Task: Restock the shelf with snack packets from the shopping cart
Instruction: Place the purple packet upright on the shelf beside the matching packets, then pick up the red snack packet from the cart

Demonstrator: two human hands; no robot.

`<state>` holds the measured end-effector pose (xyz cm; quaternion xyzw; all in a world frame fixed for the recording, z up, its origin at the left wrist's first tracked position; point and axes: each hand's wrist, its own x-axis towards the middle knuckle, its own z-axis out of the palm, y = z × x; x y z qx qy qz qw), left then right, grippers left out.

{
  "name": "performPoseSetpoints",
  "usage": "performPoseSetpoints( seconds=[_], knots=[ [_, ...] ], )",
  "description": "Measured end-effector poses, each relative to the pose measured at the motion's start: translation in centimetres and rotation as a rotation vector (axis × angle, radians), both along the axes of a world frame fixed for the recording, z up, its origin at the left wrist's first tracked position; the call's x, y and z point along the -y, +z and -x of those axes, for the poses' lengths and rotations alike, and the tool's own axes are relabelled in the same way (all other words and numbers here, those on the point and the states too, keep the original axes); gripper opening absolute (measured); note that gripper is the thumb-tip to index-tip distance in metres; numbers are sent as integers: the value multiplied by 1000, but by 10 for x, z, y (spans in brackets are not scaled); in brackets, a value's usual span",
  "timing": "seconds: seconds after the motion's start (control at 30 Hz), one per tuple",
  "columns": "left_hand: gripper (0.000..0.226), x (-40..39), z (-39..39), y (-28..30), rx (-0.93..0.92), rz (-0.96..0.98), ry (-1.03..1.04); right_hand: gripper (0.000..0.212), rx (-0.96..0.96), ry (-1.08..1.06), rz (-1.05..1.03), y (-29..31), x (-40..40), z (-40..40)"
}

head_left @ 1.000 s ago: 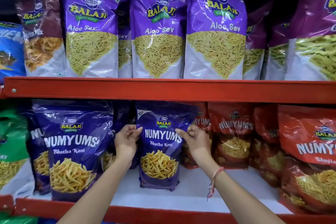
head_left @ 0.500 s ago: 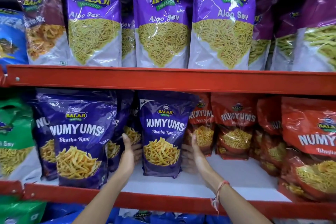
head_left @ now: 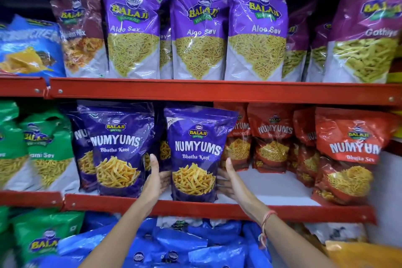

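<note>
On middle shelf (head_left: pixel 217 209), flat-fingered left hand (head_left: pixel 155 180), flat-fingered right hand (head_left: pixel 228 183), flanking Numyums packet (head_left: pixel 195 154)

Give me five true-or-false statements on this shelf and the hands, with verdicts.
1. The left hand and right hand flank one blue Numyums Bhatha Kani packet. True.
2. That packet lies flat on its face. False: it stands upright.
3. Purple Aloo Sev packets stand on the shelf above. True.
4. The red Numyums packets sit left of that packet. False: they sit to its right.
5. The right hand's wrist is bare. False: a thread band circles it.
</note>
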<state>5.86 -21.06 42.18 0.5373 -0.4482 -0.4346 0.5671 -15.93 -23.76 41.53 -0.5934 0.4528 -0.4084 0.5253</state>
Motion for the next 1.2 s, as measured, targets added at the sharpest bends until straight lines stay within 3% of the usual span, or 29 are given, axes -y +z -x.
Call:
performPoseSetpoints(
  seconds=[0.1,0.23,0.4,0.63,0.83,0.97,1.1,1.17,1.2],
  knots=[
    [109,-12,1,2,7,-26,-19,104,-36,-4,7,3,-13,0],
    [107,-27,0,-2,50,6,0,83,-16,-22,46,1,-32,5],
    [74,-59,9,-20,23,134,14,67,81,-55,160,-17,-73,16],
    [63,-112,51,-72,-54,78,-68,42,156,-191,175,-63,-137,44],
    [58,-122,86,-120,-2,-16,-161,29,51,-238,122,-114,-163,93],
    [47,-121,109,-164,72,-107,-223,17,-244,-231,49,-161,-172,132],
    [22,-123,133,-225,221,-154,-227,30,-533,-348,-90,-227,-174,176],
    [9,-123,142,-259,346,-208,-249,52,-613,-294,-237,-259,-179,195],
    [14,-123,147,-274,370,-271,-268,68,-592,-260,-307,-278,-179,204]
  ],
)
